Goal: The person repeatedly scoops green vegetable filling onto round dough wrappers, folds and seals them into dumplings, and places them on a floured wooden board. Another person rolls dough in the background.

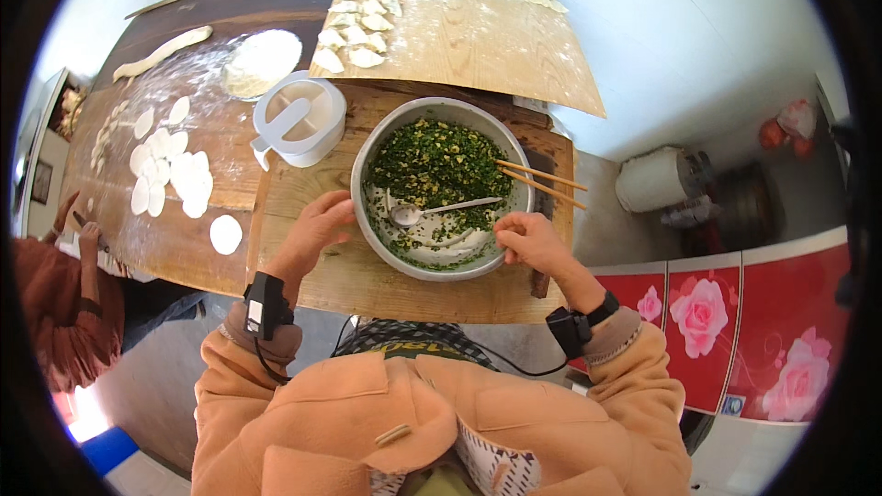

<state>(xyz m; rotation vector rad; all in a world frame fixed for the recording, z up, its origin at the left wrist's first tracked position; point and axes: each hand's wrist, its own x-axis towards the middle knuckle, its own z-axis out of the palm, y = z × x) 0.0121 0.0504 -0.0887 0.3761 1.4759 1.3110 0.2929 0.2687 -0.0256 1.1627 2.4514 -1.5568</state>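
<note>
A large metal bowl [365, 237] stands in front of me, with chopped green filling and yellow bits [441, 156] heaped toward its far side. A spoon [405, 215] lies in it, its handle pointing right. Two wooden chopsticks [551, 181] rest across the right rim, tips in the filling. My left hand [319, 228] is beside the bowl's left rim, its fingers apart and holding nothing; whether the fingertips touch the rim I cannot tell. At the right rim, below the chopsticks, is my right hand [531, 241], its fingers curled together with nothing visible in them.
A white lidded plastic container [308, 142] stands left of the bowl. Round dough wrappers [190, 182], a dough roll [163, 53] and flour [266, 57] cover the left board. Folded dumplings [365, 57] line the far board [487, 46]. Another person [69, 303] works at far left.
</note>
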